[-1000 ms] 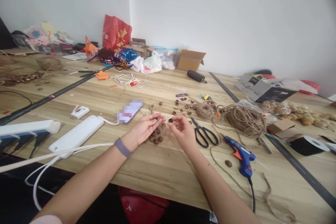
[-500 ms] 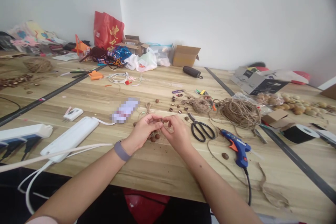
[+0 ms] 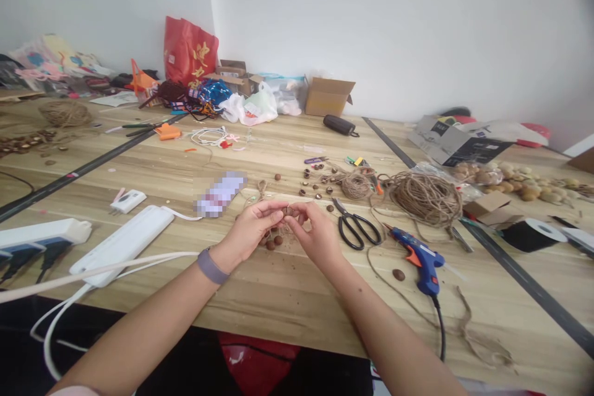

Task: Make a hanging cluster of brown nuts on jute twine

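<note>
My left hand (image 3: 253,227) and my right hand (image 3: 314,229) meet at the middle of the wooden table (image 3: 297,303). The fingertips of both pinch a small brown nut shell (image 3: 286,211) between them. Just below my left fingers lie round brown nuts (image 3: 278,240), and a loop of twine (image 3: 262,186) shows behind that hand. To the right of my right hand are black-handled scissors (image 3: 355,228) and a blue glue gun (image 3: 419,258). Several nut shells (image 3: 317,187) are scattered beyond my hands.
A large twine coil (image 3: 424,197) and a smaller twine ball (image 3: 356,185) lie at the right. White power strips (image 3: 123,244) with cables are at the left. A black spool (image 3: 531,235) stands far right. Bags and a cardboard box (image 3: 328,97) line the wall.
My fingers have shifted slightly, and the brown shell between the fingertips now shows more clearly. My right hand has turned a little. The things on the table have stayed in place.
</note>
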`<state>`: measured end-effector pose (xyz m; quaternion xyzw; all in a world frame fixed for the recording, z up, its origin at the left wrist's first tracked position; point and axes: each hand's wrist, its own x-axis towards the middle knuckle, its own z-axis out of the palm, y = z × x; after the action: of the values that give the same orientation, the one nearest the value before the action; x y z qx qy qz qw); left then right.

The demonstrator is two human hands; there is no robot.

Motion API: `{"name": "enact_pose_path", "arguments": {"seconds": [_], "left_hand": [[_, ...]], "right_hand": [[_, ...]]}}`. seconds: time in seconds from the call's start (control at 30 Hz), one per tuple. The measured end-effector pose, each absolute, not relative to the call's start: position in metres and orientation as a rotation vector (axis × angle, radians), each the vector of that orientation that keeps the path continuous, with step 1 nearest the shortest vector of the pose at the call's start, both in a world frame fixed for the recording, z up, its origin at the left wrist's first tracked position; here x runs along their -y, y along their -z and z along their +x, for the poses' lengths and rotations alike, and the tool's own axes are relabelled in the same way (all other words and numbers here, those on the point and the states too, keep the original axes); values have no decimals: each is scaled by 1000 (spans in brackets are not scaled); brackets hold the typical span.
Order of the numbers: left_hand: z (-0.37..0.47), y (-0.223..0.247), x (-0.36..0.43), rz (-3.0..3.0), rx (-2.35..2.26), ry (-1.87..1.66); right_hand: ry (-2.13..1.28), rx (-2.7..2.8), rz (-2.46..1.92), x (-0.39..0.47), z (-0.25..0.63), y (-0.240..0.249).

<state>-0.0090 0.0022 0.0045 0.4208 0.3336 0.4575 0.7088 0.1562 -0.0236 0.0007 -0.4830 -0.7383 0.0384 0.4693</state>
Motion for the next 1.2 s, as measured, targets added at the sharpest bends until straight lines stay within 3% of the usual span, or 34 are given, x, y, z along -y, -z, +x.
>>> {"name": "enact_pose_path", "arguments": {"seconds": [1.2], "left_hand": [[-9,-12,3,939,-768,-1048]], "right_hand": [[-74,1816,-1039,27,157,-7]]}}
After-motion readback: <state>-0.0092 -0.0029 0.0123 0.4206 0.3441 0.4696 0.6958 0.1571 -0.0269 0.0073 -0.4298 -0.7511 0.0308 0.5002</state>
